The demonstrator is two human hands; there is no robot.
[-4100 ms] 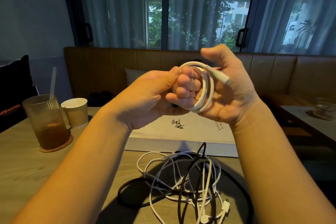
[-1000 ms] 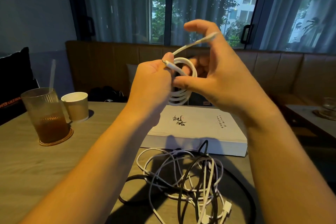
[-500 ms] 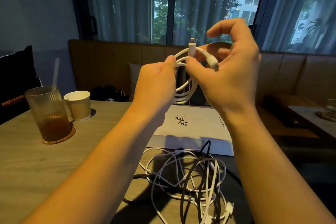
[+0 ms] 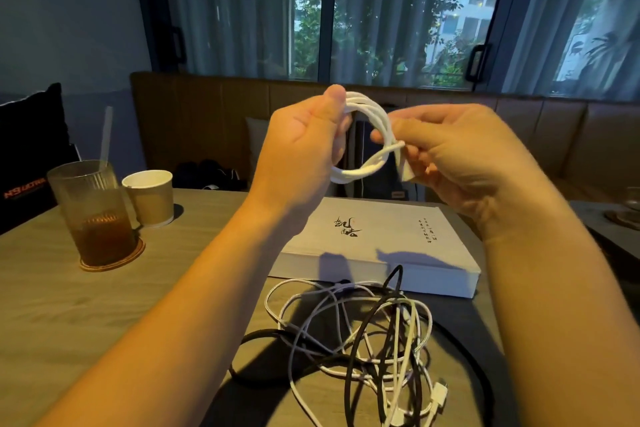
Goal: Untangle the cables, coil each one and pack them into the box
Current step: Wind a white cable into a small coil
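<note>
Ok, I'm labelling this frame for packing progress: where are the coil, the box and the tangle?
coil (image 4: 356, 173): head view, lower arc of the white loops.
box (image 4: 381, 229): head view, bare top of the lid.
tangle (image 4: 360, 336): head view, strands in the middle of the pile.

Ribbed glass (image 4: 91, 211) (straw (image 4: 105, 135) in it) on a coaster (image 4: 133, 256); paper cup (image 4: 149, 198) beside.

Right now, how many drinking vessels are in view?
3. A tall ribbed glass of brown drink with a straw stands on a round coaster at left; a tan paper cup just right of it; a clear glass cut off at the right edge. Others could be hidden.
</note>
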